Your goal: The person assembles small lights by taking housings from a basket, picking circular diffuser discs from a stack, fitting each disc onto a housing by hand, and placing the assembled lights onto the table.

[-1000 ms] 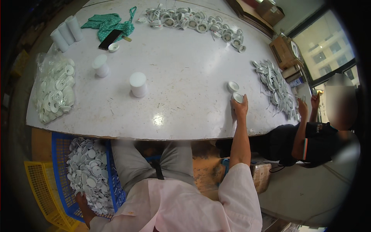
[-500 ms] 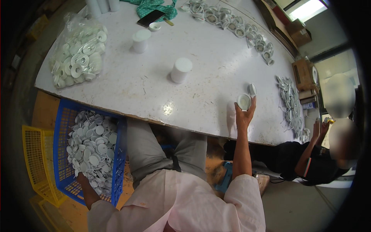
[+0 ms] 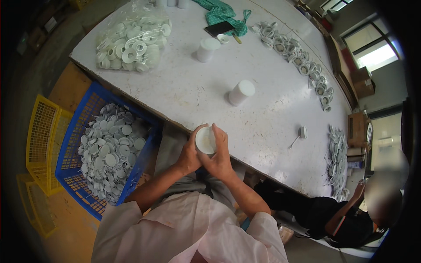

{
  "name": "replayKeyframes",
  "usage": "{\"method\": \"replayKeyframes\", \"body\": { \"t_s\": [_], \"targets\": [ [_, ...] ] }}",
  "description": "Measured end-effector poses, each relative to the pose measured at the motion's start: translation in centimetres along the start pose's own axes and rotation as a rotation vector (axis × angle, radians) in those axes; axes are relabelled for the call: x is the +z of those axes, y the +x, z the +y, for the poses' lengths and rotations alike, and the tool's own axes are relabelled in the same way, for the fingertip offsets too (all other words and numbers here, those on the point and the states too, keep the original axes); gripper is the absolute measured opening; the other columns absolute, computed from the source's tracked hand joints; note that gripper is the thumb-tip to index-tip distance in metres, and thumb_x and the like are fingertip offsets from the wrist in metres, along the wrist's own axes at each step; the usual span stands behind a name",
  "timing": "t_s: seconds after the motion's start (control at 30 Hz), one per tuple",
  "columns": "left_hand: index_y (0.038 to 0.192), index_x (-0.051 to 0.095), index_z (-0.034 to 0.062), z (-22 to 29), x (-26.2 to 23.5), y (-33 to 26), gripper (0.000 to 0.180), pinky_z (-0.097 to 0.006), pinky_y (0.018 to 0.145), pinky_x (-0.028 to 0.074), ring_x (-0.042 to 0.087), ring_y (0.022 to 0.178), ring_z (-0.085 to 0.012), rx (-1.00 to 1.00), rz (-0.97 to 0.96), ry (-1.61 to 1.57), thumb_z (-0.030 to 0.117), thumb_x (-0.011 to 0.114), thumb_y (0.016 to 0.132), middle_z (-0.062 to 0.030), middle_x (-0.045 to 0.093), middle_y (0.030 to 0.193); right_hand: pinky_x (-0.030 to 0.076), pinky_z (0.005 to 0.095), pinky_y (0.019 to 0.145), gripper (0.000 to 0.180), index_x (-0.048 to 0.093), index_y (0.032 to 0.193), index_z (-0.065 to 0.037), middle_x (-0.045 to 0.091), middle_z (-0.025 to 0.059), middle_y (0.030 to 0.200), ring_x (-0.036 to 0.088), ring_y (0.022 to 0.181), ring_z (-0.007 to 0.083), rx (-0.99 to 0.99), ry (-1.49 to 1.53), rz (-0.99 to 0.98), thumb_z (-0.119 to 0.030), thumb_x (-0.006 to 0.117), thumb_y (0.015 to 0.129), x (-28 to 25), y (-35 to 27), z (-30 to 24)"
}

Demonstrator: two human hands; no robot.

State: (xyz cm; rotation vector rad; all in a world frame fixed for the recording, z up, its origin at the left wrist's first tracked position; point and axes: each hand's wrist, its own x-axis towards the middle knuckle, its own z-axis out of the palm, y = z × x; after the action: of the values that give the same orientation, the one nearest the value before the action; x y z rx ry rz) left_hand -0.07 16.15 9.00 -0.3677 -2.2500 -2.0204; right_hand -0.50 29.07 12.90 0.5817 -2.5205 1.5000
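Note:
Just off the table's front edge, my left hand (image 3: 188,155) and my right hand (image 3: 220,158) come together around a white round plastic piece (image 3: 205,140). Fingers of both hands curl about its rim, and its pale round face shows between them. Whether a second part sits under it is hidden by the palms. To the left, white discs (image 3: 109,153) with thin leads fill a blue plastic basket (image 3: 72,153). A single small round white part (image 3: 302,132) with a thin lead lies on the table to the right.
Two white cylindrical stacks (image 3: 242,93) stand on the white table (image 3: 175,94). A clear bag (image 3: 131,44) of white rings lies far left. Phone (image 3: 220,29), green cloth (image 3: 221,15) and rows of wired round parts (image 3: 302,63) are farther back. Another person (image 3: 346,219) sits at right.
My right hand has come from the table's right side to the front edge with the round piece. My left hand has left the basket and joined it. The view has shifted.

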Motion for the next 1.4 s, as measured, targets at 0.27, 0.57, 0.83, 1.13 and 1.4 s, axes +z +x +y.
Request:
{"method": "replayKeyframes", "body": {
  "t_s": [0.27,0.57,0.83,1.13,1.4],
  "targets": [
    [0.133,0.035,-0.0015,-0.9,-1.8,-0.7,0.076,-0.034,0.098,0.043,0.053,0.116,-0.0233,-0.084,0.162,-0.065,0.005,0.077,0.070,-0.0153,0.054,0.125,0.045,0.0358,0.088,0.071,0.042,0.130,0.002,0.053,0.0169,0.118,0.052,0.107,0.0247,0.089,0.030,0.017,-0.013,0.078,0.071,-3.9,3.3,1.9],
    [0.131,0.036,-0.0021,-0.9,-1.6,-2.0,0.075,-0.032,0.097,0.043,0.053,0.113,-0.0183,-0.171,0.149,-0.177,0.000,0.078,0.068,-0.0119,0.054,0.121,0.041,0.0237,0.049,0.036,0.054,0.077,-0.005,0.051,0.0025,0.064,0.046,0.053,0.0091,0.680,0.127,0.387,-0.034,0.075,0.078,-10.4,13.8,9.9],
    [0.131,0.037,-0.0016,-1.3,-1.2,-2.5,0.074,-0.032,0.096,0.043,0.052,0.113,-0.0178,-0.199,0.150,-0.273,0.000,0.077,0.069,-0.0110,0.054,0.120,0.034,0.0202,0.042,0.028,0.050,0.072,-0.008,0.048,0.0002,0.062,0.043,0.049,0.0070,0.721,0.476,0.358,-0.025,0.067,0.087,-10.8,13.1,10.8],
    [0.130,0.038,-0.0019,-0.9,-0.5,-2.8,0.072,-0.032,0.096,0.043,0.053,0.112,-0.0177,-0.179,0.131,-0.257,0.002,0.078,0.069,-0.0106,0.054,0.119,0.043,0.0180,0.047,0.018,0.057,0.087,-0.002,0.052,0.0012,0.066,0.049,0.054,0.0075,0.693,0.670,0.522,-0.019,0.061,0.090,-11.9,10.5,9.8],
    [0.130,0.039,-0.0018,1.6,0.2,-1.2,0.072,-0.032,0.097,0.042,0.053,0.112,-0.0188,-0.185,0.053,-0.226,0.004,0.078,0.069,-0.0118,0.054,0.120,0.049,0.0190,0.051,0.010,0.057,0.094,0.000,0.057,0.0039,0.073,0.056,0.058,0.0103,0.600,0.947,0.523,-0.010,0.056,0.092,-10.7,3.8,7.9]
  ]
}}
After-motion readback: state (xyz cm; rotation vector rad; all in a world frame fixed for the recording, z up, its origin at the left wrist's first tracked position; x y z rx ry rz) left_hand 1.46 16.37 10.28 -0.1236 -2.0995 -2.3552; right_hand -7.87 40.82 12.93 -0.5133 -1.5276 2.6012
